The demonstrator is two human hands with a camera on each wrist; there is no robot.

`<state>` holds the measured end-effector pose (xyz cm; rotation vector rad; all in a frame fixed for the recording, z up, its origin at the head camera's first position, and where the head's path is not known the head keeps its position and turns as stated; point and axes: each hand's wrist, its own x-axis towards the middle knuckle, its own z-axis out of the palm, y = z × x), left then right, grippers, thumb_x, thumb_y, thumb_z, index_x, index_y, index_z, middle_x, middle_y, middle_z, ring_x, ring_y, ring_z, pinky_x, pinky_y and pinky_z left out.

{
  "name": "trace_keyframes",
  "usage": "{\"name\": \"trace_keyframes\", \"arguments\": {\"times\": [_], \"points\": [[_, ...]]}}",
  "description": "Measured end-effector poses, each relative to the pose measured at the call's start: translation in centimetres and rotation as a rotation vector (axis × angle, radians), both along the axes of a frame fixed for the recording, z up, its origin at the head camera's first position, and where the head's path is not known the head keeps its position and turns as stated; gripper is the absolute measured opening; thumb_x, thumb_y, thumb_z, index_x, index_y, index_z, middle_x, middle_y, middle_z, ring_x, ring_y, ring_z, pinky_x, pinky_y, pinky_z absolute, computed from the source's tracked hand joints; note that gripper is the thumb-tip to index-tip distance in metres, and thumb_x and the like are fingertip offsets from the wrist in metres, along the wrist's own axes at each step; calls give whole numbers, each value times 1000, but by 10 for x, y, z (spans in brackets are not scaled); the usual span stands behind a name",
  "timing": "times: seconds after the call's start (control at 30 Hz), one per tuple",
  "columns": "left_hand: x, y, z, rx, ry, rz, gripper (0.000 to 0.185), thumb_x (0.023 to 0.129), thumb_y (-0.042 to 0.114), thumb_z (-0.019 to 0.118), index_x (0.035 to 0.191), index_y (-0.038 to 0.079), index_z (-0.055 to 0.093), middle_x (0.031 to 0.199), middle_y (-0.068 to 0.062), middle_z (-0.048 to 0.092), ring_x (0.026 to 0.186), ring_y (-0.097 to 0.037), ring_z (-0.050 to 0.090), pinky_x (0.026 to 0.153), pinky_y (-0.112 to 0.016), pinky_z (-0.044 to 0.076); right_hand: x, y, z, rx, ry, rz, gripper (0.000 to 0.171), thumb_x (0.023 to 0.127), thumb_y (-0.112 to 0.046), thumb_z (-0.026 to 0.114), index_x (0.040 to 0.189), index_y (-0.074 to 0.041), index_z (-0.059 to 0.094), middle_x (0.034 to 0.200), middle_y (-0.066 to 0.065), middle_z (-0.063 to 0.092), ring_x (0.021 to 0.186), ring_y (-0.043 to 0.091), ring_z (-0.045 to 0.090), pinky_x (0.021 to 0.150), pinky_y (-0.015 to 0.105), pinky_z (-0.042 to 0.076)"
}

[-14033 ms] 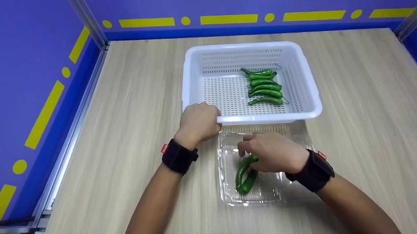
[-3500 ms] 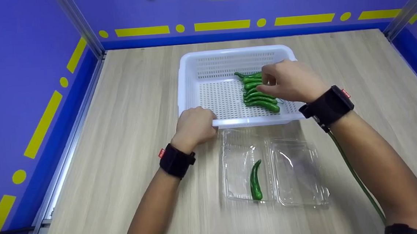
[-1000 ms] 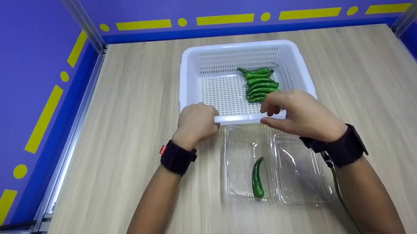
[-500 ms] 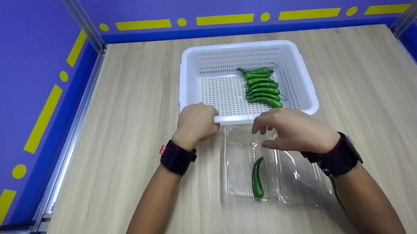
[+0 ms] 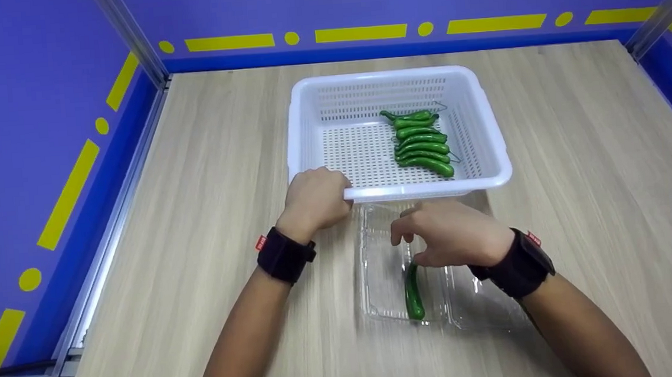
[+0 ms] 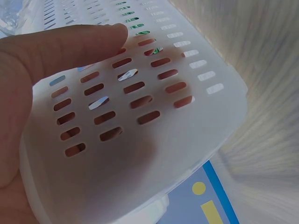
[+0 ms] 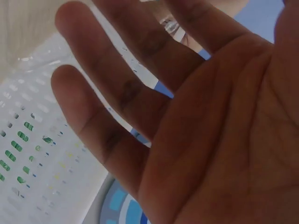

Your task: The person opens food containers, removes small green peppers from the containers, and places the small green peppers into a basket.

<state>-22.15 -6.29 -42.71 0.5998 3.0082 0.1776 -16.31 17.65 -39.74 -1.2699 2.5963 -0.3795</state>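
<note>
- The left hand (image 5: pixel 316 199) grips the near rim of the white basket (image 5: pixel 308 125) at its left corner; the fingers are curled over the edge, and the left wrist view shows the thumb (image 6: pixel 70 46) flat against the perforated wall.
- The right hand (image 5: pixel 449 237) hovers over the clear plastic box (image 5: pixel 377 268), which lies open on the table (image 5: pixel 194 192) just in front of the basket. Its fingers are loosely spread and hold nothing — the right wrist view shows an empty palm (image 7: pixel 224 140).
- One green pepper (image 5: pixel 412 292) lies alone in the left half of the box, lengthwise, with its upper end hidden under the right hand. I cannot tell if the fingers touch it already.
- Six or so more peppers (image 5: pixel 421 144) lie in a neat row in the right part of the basket, well apart from both hands.
- My judgement of the pepper: it looks light, smooth and glossy, so it is probably a little slippery. It is thin and curved and seems firm enough to keep its shape when lifted.
- A good place to take it, I think, is the thicker middle part, pinched between thumb and two fingers — the narrow tip gives less surface and could slide out.
- The box looks thin and very light, so it may shift or bend if the hand presses on it; a gentle lift straight up seems safer.
</note>
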Motion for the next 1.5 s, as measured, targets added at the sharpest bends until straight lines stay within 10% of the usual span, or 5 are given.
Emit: {"name": "trace_keyframes", "arguments": {"times": [1.07, 1.5], "points": [[0, -1, 0, -18, -11, -2, 17, 86, 26, 66, 70, 18, 65, 65, 3, 59, 63, -21, 59, 59, -40, 51, 1, -19, -30, 82, -31, 4, 45, 64, 12, 67, 100, -14, 72, 96, 0, 75, 87, 21, 71, 78, 41, 57], [0, -1, 0, -23, 3, -14, 25, 85, 23, 65, 63, 20, 54, 62, 5, 51, 62, -21, 58, 58, -43, 52, -4, -20, -35, 93, -22, 24, 21, 73, -1, 70, 73, -21, 61, 71, -11, 55, 64, 9, 50, 60, 29, 43]]}}
